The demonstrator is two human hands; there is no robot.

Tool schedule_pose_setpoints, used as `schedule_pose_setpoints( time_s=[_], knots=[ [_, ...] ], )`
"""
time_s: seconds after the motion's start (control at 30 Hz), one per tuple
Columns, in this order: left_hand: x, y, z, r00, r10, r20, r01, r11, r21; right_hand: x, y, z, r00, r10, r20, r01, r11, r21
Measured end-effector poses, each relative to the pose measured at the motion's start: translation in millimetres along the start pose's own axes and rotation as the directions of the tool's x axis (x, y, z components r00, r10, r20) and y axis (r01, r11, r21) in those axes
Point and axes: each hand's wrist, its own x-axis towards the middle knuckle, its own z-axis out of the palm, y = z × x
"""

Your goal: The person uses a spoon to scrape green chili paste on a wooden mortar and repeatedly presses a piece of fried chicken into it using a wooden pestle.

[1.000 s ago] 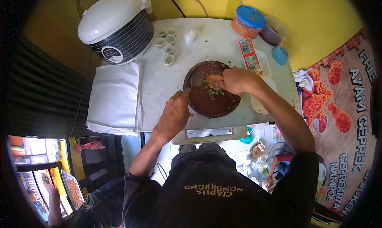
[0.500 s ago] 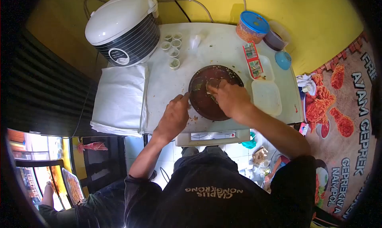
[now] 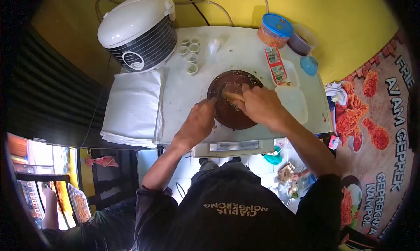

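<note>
A dark reddish-brown mortar bowl sits on the white table, with green and pale bits on its inside and rim. My right hand is wrapped round a light brown wooden pestle, whose head rests inside the bowl. My left hand is closed on the bowl's left rim, fingertips at the edge. To the right lies an open white container with red-edged sachets on its far part.
At the back left stands a rice cooker, with white paper sheets in front. Several small cups are behind the bowl. A blue-lidded tub, a dark tub and a blue bowl stand back right. Another person's arm shows lower left.
The pestle has tilted lower, and my right hand has moved slightly right. My left hand has shifted a little right and up along the rim. The view has shifted slightly.
</note>
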Motion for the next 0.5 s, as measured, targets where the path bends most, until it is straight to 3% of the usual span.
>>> schedule_pose_setpoints(
  time_s=[0.17, 0.27, 0.37, 0.5],
  knots=[
    [10.5, 16.2, -11.6, 0.996, -0.06, 0.072, 0.063, 0.997, -0.035, -4.8, 14.0, 12.2, 0.999, -0.039, -0.035, 0.035, 0.995, -0.095],
    [2.7, 3.0, -5.7, 1.0, -0.008, -0.015, 0.008, 1.0, -0.005, -14.5, 7.7, 2.9, 0.999, 0.022, -0.024, -0.022, 1.0, -0.019],
    [0.7, -4.1, -6.1, 1.0, 0.029, 0.003, -0.03, 0.999, 0.018, -25.0, -13.3, 26.6, 0.995, -0.041, -0.096, 0.025, 0.986, -0.166],
    [9.0, 10.4, -20.3, 0.996, -0.092, -0.001, 0.092, 0.996, -0.003, -20.1, -14.3, 48.9, 0.98, -0.087, -0.177, 0.04, 0.966, -0.257]
  ],
)
